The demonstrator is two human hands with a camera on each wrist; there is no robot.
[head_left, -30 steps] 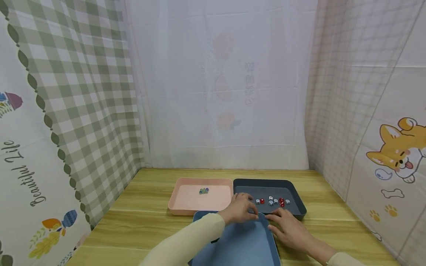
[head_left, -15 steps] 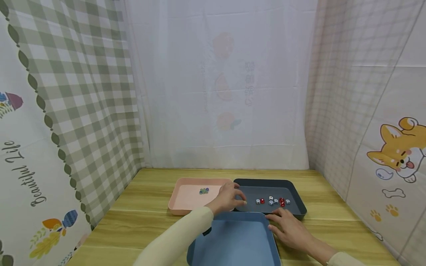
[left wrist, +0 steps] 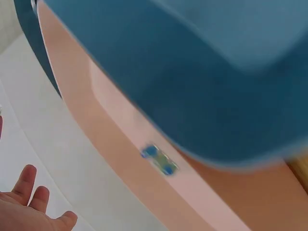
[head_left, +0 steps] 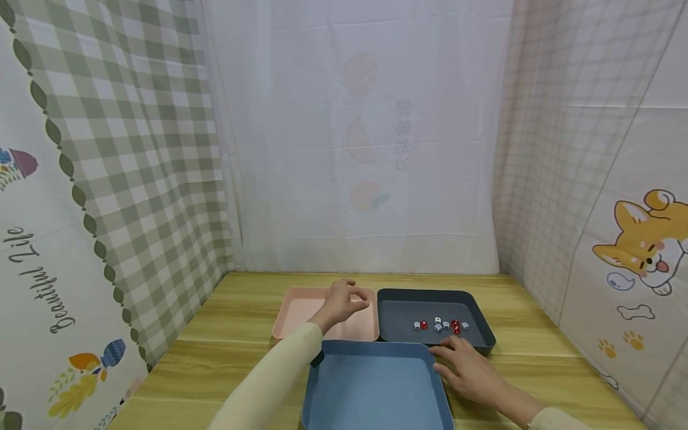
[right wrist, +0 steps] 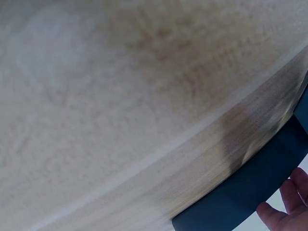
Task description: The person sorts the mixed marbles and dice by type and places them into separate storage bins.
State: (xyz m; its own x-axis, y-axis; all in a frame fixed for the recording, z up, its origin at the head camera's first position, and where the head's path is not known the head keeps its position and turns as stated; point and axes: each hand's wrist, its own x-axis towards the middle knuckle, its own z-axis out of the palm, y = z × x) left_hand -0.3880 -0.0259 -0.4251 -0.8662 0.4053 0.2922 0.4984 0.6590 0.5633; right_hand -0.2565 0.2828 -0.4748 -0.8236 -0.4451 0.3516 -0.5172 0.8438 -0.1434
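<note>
In the head view my left hand (head_left: 341, 304) is over the pink tray (head_left: 292, 304). Thumb and forefinger come together, pinching a small pale marble-like piece that barely shows at the fingertips. Several green and blue glass marbles (left wrist: 160, 159) lie inside the pink tray in the left wrist view; in the head view the hand hides them. My right hand (head_left: 464, 370) rests at the right far corner of the blue tray (head_left: 376, 344), fingers relaxed and touching its rim. No piece shows on the visible part of the blue tray's floor.
A dark grey tray (head_left: 408, 303) adjoins the pink tray on its right. Several white dice (head_left: 438, 327) and red dice (head_left: 455, 326) lie in it. All trays stand on a wood-grain table (head_left: 231, 334). Cloth curtains (head_left: 365, 149) enclose the back and sides.
My left hand has moved from the blue tray's far right corner leftward and away, past the dark tray's edge, to over the pink tray. My right hand stays where it was.
</note>
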